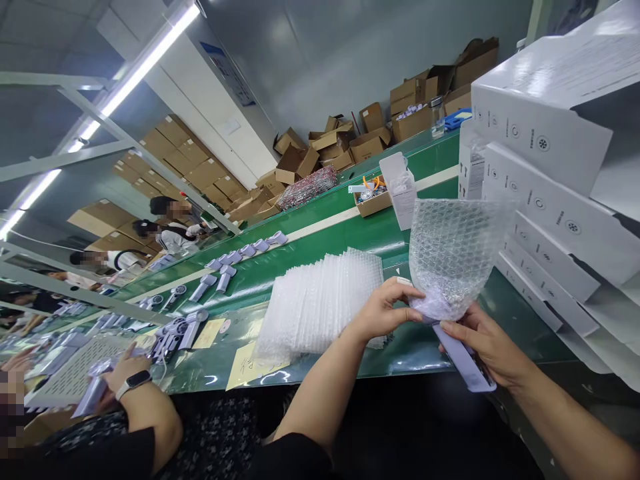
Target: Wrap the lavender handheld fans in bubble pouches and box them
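A bubble-wrap bag [453, 250] covers the head of a light purple handheld device [463, 360], whose flat handle sticks out below and tilts to the lower right. My left hand [390, 307] pinches the lower left edge of the bag between thumb and fingers. Around the top of the handle, just under the bag's opening, my right hand [485, 340] is closed. To the left of the device, a row of flat bubble-wrap bags [320, 300] lies on the green table [405, 357].
White printed boxes [540, 193] are stacked at the right. Purple devices [247, 251] line the green conveyor. A small carton [374, 203] of parts sits beyond the bags. At the left, a co-worker's hand [127, 370] is near a perforated tray [80, 367].
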`<state>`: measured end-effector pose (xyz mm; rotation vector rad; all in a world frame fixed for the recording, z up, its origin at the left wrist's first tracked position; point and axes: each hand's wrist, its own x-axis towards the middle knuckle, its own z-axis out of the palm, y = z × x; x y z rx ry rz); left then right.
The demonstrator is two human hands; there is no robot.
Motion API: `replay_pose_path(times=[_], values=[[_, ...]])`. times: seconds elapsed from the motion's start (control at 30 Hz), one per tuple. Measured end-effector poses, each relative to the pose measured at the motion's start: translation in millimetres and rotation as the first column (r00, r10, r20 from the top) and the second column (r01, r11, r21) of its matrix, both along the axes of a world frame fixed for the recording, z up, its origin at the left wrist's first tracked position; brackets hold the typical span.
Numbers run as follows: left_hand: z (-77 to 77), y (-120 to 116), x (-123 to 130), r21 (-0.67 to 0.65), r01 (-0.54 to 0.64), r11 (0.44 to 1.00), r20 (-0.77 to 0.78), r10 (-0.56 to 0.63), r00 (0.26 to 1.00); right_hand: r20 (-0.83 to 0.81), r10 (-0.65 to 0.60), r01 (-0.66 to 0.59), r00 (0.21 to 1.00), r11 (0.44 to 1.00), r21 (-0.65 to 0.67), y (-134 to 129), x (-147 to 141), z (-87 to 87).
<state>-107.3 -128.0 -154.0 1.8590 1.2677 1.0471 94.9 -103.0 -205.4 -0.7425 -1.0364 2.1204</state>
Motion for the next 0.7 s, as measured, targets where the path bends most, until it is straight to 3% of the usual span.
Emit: replay_pose_path(times=[0.1,0.2,0.37,0.53,0.7], values=[[-10.1,4,-2,-0.01,-0.044,0.999,0.074,0.044,0.996,0.01,0.064,-0.063,0.998,0.998,-0.016,-2,2,-2.1],[-15.5,3,-4,-0.097,0.009,0.995,0.21,0.011,0.978,0.003,0.1,-0.1,0.995,0.993,-0.068,-4,4,-0.2],[-15.4,2,-3,-0.342,0.085,0.936,0.504,0.106,0.857,-0.067,0.126,-0.137,0.99,0.97,-0.199,-3,4,3.1],[-14.5,1,1,-0.435,0.111,0.893,0.539,0.16,0.827,-0.08,0.162,-0.178,0.984,0.946,-0.273,-7,6,5.0],[-15.4,-5,5,-0.466,0.077,0.882,0.558,0.225,0.799,-0.033,0.18,-0.183,0.983,0.963,-0.196,-11,9,7.6]])
